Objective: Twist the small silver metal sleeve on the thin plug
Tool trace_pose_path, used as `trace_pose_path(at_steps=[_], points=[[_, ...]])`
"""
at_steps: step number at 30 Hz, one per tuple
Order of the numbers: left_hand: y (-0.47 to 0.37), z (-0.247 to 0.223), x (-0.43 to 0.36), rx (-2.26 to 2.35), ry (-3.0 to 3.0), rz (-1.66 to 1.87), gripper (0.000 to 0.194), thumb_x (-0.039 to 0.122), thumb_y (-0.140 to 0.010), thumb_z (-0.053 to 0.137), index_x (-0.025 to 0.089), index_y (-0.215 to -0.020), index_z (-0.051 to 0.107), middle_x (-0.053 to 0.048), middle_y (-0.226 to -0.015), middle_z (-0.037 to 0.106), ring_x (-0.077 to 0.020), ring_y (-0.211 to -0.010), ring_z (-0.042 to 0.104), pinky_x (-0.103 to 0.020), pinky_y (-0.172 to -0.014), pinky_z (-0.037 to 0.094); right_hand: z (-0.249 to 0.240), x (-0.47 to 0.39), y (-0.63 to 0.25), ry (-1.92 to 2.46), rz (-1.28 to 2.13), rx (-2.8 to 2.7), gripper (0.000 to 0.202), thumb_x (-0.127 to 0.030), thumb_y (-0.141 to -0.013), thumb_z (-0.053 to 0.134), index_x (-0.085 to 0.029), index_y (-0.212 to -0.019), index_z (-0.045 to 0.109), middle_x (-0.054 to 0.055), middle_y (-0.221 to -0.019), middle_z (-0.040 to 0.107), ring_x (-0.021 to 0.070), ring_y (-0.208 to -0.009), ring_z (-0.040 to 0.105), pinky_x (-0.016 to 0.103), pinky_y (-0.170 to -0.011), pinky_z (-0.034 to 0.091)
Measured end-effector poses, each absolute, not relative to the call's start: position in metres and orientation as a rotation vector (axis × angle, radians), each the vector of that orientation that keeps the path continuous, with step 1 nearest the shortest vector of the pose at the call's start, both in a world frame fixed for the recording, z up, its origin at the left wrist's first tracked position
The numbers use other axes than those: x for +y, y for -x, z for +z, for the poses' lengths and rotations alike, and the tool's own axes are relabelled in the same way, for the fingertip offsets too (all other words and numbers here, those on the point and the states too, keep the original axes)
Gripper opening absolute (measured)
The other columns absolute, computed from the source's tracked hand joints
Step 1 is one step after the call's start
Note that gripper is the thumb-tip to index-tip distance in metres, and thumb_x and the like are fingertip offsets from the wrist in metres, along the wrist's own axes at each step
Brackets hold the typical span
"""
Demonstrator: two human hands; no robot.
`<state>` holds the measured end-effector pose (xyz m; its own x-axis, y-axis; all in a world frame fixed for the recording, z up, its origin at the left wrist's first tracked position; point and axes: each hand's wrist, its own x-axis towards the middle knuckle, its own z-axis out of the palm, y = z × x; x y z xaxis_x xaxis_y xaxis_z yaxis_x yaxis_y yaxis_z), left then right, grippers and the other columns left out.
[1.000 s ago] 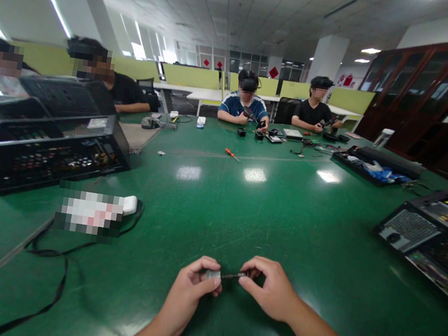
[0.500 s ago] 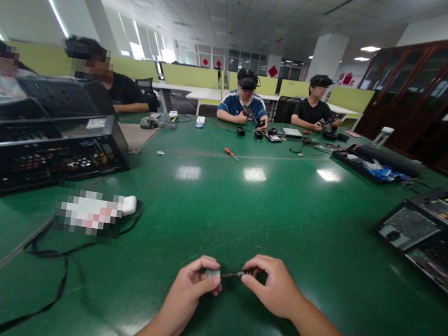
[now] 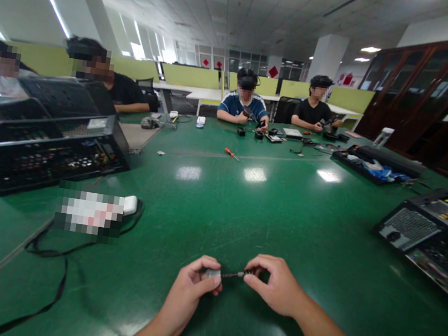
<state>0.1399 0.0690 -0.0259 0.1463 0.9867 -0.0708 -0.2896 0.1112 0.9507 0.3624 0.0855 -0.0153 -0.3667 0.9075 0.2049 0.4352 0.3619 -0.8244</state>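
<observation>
Low in the middle of the head view, my left hand (image 3: 193, 286) is closed around a short grey cylinder (image 3: 213, 273). A thin dark rod (image 3: 229, 275) sticks out of it to the right, and the two look like one small part. My right hand (image 3: 274, 285) pinches the rod's far end between thumb and fingertips, where a small metallic tip (image 3: 240, 274) shows. What lies inside the right fingers is mostly hidden. Both hands are held over the green table (image 3: 209, 211), and the rod lies nearly level between them.
Open black computer cases stand at the left (image 3: 40, 157) and right (image 3: 429, 232). A white boxy item (image 3: 129, 205) with a black strap (image 3: 63, 284) lies left of my hands. Farther off are an orange screwdriver (image 3: 231, 153), a black tray (image 3: 376, 165) and several co-workers.
My right hand has shifted very slightly right, baring a little more of the metallic tip. My left hand keeps its place and its grip on the grey cylinder.
</observation>
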Motion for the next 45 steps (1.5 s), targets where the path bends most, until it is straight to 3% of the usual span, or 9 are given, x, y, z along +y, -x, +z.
trace_pose_path(at_steps=[36,40,45], points=[[-0.143,-0.02,0.068,0.964,-0.928,1.175,0.024,0.022,-0.065,0.082,0.016,-0.083,0.068,-0.003,-0.085,0.057,-0.0165,-0.062,0.058,-0.028,-0.056,0.047,-0.006,0.106,-0.406,1.302,0.866,-1.901,0.012,-0.026,-0.078,0.067,-0.018,-0.087,0.072,0.004,-0.079,0.071,0.018,-0.075,0.065,0.03,-0.072,0.049],[-0.14,-0.018,0.063,0.992,-0.934,1.141,0.024,0.024,-0.066,0.081,0.017,-0.085,0.068,-0.004,-0.087,0.058,-0.0175,-0.064,0.059,-0.028,-0.059,0.047,-0.018,0.109,-0.399,1.259,1.048,-1.8,0.013,-0.021,-0.074,0.068,-0.016,-0.086,0.069,0.004,-0.08,0.071,0.0169,-0.075,0.065,0.03,-0.074,0.05],[-0.077,-0.006,0.029,1.013,-1.039,1.059,0.024,0.033,-0.064,0.082,0.018,-0.076,0.069,-0.004,-0.083,0.056,-0.0166,-0.061,0.053,-0.027,-0.054,0.044,-0.037,0.103,-0.363,1.083,1.622,-1.402,0.024,-0.018,-0.062,0.074,-0.014,-0.082,0.061,0.004,-0.079,0.071,0.014,-0.066,0.065,0.026,-0.065,0.05]])
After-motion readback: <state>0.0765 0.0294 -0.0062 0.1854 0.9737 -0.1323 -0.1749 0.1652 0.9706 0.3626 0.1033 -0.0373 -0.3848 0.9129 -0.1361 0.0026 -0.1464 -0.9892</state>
